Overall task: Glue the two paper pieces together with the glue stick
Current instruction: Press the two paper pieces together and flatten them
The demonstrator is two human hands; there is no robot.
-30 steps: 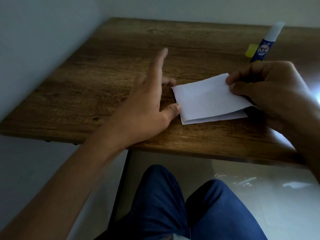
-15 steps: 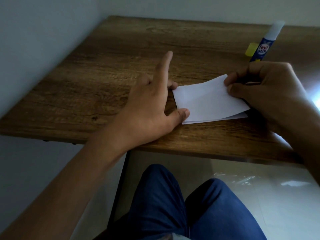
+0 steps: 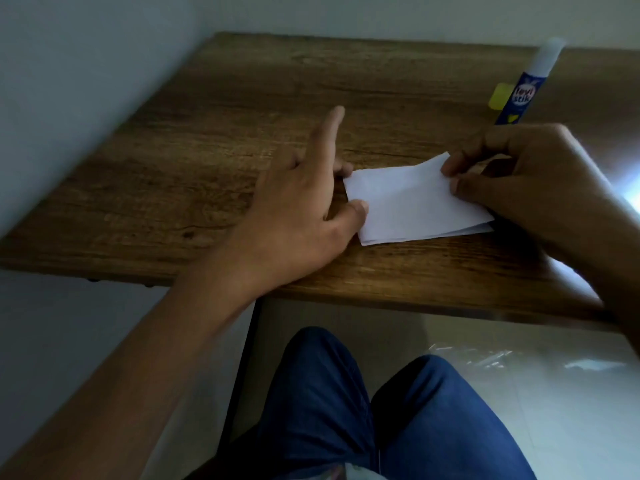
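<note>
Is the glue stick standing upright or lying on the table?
Lying down. The glue stick lies lengthwise on the table, white end pointing away, beyond the right hand.

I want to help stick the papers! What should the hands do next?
Probably press flat. The top paper piece lies over the lower one, whose edge peeks out, while the right hand pinches a raised corner and the left hand steadies the other end. The glue stick lies untouched.

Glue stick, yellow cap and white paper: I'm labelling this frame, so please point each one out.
glue stick (image 3: pixel 519 98), head view, on its blue label.
yellow cap (image 3: pixel 498 95), head view, on its visible face.
white paper (image 3: pixel 412 202), head view, middle of the top sheet.
</note>
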